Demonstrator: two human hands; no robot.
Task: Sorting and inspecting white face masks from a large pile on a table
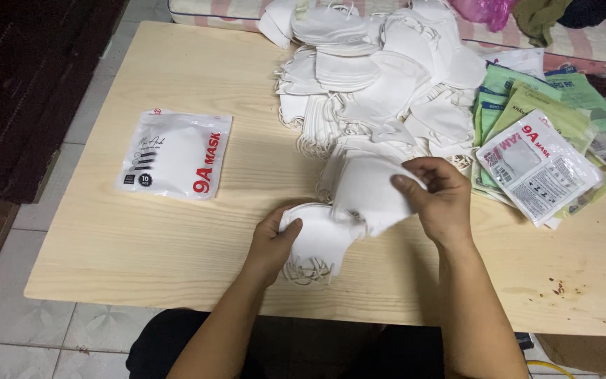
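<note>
A single head-worn camera looks steeply down from above the seated person, close over a pale wooden table [142,231]. It faces forward across the tabletop toward a cushioned bench edge [583,42]; tiled floor [36,330] shows left.

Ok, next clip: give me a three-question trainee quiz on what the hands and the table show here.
1. True or false: both hands hold white masks.
2. Which hand presses a small stack of masks down on the wooden table?
3. The sealed mask packet lies: A) on the left hand's side, B) under the loose mask pile, C) on the floor.

Key:
1. True.
2. The left hand; the right hand lifts a single mask.
3. A.
</note>
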